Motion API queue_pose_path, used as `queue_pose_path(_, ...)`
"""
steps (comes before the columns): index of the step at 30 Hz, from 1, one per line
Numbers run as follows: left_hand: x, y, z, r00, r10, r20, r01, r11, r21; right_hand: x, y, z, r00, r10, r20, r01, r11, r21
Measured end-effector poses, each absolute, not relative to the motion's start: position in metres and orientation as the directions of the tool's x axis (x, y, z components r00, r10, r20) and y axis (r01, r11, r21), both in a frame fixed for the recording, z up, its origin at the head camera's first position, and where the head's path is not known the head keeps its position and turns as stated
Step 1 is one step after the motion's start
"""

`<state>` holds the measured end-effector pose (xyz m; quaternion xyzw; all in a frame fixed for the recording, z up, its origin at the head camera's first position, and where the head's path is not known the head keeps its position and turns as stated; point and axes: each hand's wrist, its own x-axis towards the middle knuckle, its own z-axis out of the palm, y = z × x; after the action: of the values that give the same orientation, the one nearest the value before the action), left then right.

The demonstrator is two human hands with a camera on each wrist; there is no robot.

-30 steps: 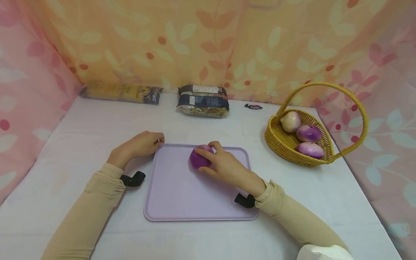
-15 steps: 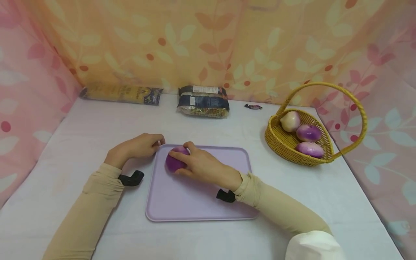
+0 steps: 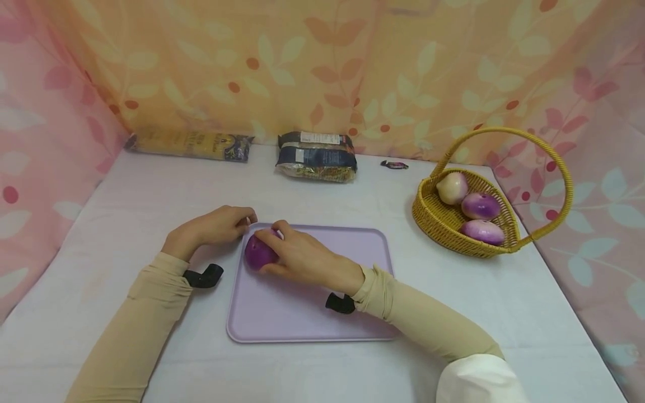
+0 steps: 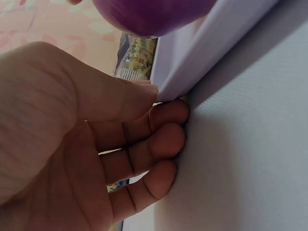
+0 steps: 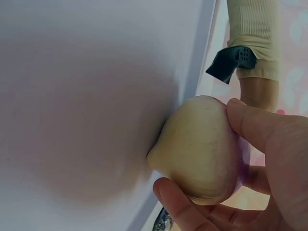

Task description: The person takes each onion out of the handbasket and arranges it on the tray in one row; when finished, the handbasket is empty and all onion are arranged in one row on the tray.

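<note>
three walls of leafy cloth stand around the table, orange at the back and pink on both sides. the table has a white cover. near its middle lies a light purple tray with round corners. a yellow-brown basket sits to the right of the tray and a bit farther back, with one big loop for a handle. two tan sleeves reach in from the near side, and the right one crosses over the tray. at the back, a long yellow pack lies on the left and a fat dark pack lies near the middle.

the left hand pinches the tray's far left corner with its thumb and first finger. the right hand grips a bright purple onion over the tray, just inside that same corner, near the left hand. its pale, pointy end faces the tray, but it is hard to tell if they touch.

in the basket are a mostly white onion, a dark purple onion and a pale purple onion. each wrist wears a black piece. a small wrapped sweet lies between the dark pack and the basket.
</note>
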<state>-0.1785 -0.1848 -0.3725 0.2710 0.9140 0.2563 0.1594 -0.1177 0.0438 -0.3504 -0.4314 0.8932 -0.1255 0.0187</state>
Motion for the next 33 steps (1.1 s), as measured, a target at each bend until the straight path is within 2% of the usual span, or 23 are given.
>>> queue_pose_path(10, -0.181, -0.185, -0.376, -0.802, 0.576, -0.159, 0.41, 0.723, 0.556, -0.117, 0.039, -0.352, -0.617, -0.783, 0.076, -0.777, 0.591, -0.215)
queue_pose_path(16, -0.181, -0.184, -0.375, -0.804, 0.571, -0.169, 0.398, 0.726, 0.561, -0.117, 0.042, -0.351, -0.634, -0.771, 0.062, -0.76, 0.605, -0.238)
queue_pose_path(25, -0.181, -0.183, -0.376, -0.805, 0.571, -0.162, 0.398, 0.722, 0.566, -0.128, 0.085, -0.342, -0.768, -0.641, -0.001, -0.604, 0.725, -0.331)
queue_pose_path(28, -0.18, -0.183, -0.375, -0.808, 0.565, -0.167, 0.391, 0.727, 0.565, -0.136, 0.118, -0.337, -0.822, -0.568, 0.035, -0.546, 0.771, -0.327)
queue_pose_path(33, -0.181, -0.184, -0.376, -0.81, 0.563, -0.161, 0.393, 0.726, 0.564, -0.152, 0.195, -0.324, -0.923, -0.367, 0.121, -0.386, 0.873, -0.297)
